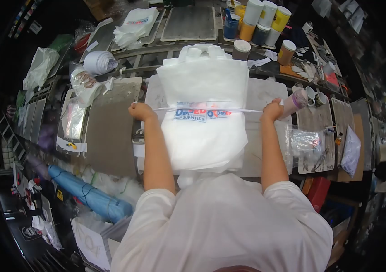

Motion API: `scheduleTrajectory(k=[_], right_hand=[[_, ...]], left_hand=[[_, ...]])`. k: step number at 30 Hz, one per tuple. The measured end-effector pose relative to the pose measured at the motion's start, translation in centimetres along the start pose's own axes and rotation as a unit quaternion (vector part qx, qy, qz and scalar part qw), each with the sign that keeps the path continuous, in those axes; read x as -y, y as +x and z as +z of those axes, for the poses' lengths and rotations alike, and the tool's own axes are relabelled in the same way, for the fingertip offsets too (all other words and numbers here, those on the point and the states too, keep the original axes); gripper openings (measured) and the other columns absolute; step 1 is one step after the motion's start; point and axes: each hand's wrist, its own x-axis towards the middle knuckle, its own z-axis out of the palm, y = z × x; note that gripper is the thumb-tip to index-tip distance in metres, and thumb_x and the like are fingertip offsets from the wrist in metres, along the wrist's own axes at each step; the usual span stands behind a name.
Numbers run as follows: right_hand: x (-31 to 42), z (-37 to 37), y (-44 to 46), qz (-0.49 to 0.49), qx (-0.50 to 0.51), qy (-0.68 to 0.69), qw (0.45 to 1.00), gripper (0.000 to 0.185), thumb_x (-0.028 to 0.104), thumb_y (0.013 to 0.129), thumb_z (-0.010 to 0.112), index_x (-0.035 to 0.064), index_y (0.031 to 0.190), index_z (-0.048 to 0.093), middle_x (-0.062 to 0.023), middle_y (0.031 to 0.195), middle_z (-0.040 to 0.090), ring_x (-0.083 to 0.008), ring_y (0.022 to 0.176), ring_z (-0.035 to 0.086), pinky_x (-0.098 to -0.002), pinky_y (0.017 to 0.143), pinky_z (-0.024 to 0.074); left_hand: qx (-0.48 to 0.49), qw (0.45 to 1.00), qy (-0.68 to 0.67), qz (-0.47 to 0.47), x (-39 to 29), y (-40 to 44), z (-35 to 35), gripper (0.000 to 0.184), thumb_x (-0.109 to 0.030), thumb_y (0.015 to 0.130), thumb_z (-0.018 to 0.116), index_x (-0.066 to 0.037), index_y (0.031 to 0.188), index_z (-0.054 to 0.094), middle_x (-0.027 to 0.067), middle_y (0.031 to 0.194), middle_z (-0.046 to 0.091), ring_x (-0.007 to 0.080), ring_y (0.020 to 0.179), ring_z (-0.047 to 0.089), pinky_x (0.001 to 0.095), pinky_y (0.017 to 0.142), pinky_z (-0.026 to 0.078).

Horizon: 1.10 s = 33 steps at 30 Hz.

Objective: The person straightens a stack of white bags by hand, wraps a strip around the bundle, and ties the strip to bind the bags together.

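A stack of white fabric tote bags (204, 84), printed in blue and red, lies in front of me with the handles at the far end. Stretched tight across the printed area is a narrow white strip (251, 110). My left hand (141, 111) is closed on one end of it, to the left of the stack. On the other side, my right hand (272, 110) grips the opposite end, close beside a pinkish cylindrical container (296, 100). Whether the strip also passes beneath the bags is hidden.
Grey flat boards (113, 122) line the bench on both sides. Paint containers (252, 12) cluster at the back right. More printed bags (135, 26) lie at the back left, behind a white roll (100, 62). A blue wrapped roll (88, 192) rests at lower left.
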Motion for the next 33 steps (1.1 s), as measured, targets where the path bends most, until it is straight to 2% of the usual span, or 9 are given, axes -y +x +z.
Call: scheduleTrajectory(k=[2,8,10,12,16,21,26,28,33], right_hand=[[0.1,-0.1,-0.1,0.024,0.022,-0.011,0.999,0.042,0.03,0.1,0.054,-0.0049,0.078,0.063,-0.0145,0.071,0.064,-0.0265,0.066,0.059,-0.0395,0.065,0.0462],[2.8,-2.2,-2.9,-0.011,0.146,-0.043,0.988,0.039,0.03,0.097,0.06,-0.0023,0.075,0.062,-0.013,0.069,0.064,-0.0265,0.062,0.058,-0.0401,0.059,0.0448],[7.6,-2.8,-7.6,-0.296,0.296,-0.188,0.889,0.036,0.032,0.092,0.067,-0.0014,0.079,0.065,-0.0162,0.07,0.065,-0.0305,0.062,0.06,-0.0399,0.056,0.0438],[7.8,-2.9,-9.0,-0.352,0.426,-0.235,0.8,0.036,0.038,0.082,0.077,0.0036,0.094,0.072,-0.0176,0.077,0.066,-0.0329,0.072,0.064,-0.0392,0.063,0.0477],[12.8,-2.9,-12.1,-0.373,0.536,-0.279,0.704,0.051,0.045,0.072,0.083,0.0139,0.111,0.073,-0.0146,0.086,0.068,-0.0309,0.083,0.065,-0.0388,0.075,0.0508],[11.8,-2.4,-11.1,-0.367,0.577,-0.362,0.633,0.065,0.054,0.068,0.082,0.0234,0.124,0.069,-0.0135,0.1,0.067,-0.0294,0.095,0.065,-0.0374,0.086,0.0508],[9.5,-4.1,-11.1,-0.342,0.53,-0.311,0.711,0.058,0.049,0.072,0.081,0.0206,0.122,0.069,-0.0139,0.099,0.067,-0.0301,0.094,0.066,-0.0377,0.084,0.0519],[8.8,-4.6,-10.3,-0.341,0.517,-0.265,0.739,0.053,0.046,0.074,0.08,0.0186,0.118,0.071,-0.0139,0.099,0.067,-0.0304,0.093,0.066,-0.0376,0.083,0.0523],[9.9,-5.0,-8.1,-0.485,0.502,-0.254,0.67,0.02,0.022,0.083,0.072,0.0037,0.086,0.065,-0.013,0.086,0.063,-0.034,0.08,0.064,-0.0425,0.07,0.0517]], left_hand=[[0.012,0.998,-0.034,-0.045,0.4,1.2,-0.5,0.029,-0.014,0.097,0.043,0.011,0.089,0.056,0.0212,0.086,0.064,0.0322,0.075,0.06,0.0427,0.069,0.047],[0.136,0.958,0.102,0.231,-9.3,-5.4,-2.9,0.026,-0.017,0.096,0.057,0.007,0.102,0.062,0.0243,0.092,0.064,0.0344,0.079,0.059,0.0399,0.075,0.048],[0.416,0.842,0.179,0.293,-12.3,-8.6,-3.8,0.028,-0.024,0.089,0.069,-0.003,0.107,0.066,0.0204,0.087,0.061,0.0334,0.077,0.059,0.0376,0.071,0.049],[0.511,0.704,0.193,0.454,-13.5,-10.7,-4.9,0.039,-0.025,0.079,0.078,-0.012,0.115,0.069,0.0151,0.088,0.056,0.0323,0.085,0.058,0.0378,0.077,0.048],[0.592,0.578,0.294,0.479,-12.8,-11.3,-5.2,0.055,-0.025,0.071,0.081,-0.02,0.124,0.068,0.0116,0.098,0.05,0.0312,0.102,0.05,0.0425,0.093,0.041],[0.587,0.577,0.308,0.477,-12.2,-11.0,-6.1,0.052,-0.024,0.072,0.081,-0.018,0.123,0.068,0.0126,0.097,0.052,0.0318,0.101,0.05,0.0423,0.092,0.042],[0.586,0.639,0.223,0.445,-10.9,-7.2,-6.0,0.037,-0.021,0.076,0.078,-0.009,0.109,0.068,0.0144,0.091,0.056,0.0334,0.097,0.054,0.0426,0.087,0.045],[0.639,0.539,0.253,0.487,-11.1,-5.2,-6.4,0.023,-0.017,0.08,0.073,-0.005,0.098,0.065,0.0145,0.088,0.058,0.0337,0.094,0.056,0.0422,0.084,0.046],[0.619,0.503,0.265,0.543,-11.3,-2.9,-5.8,0.013,-0.011,0.081,0.068,-0.004,0.091,0.064,0.0123,0.088,0.058,0.0328,0.092,0.057,0.0423,0.081,0.047]])
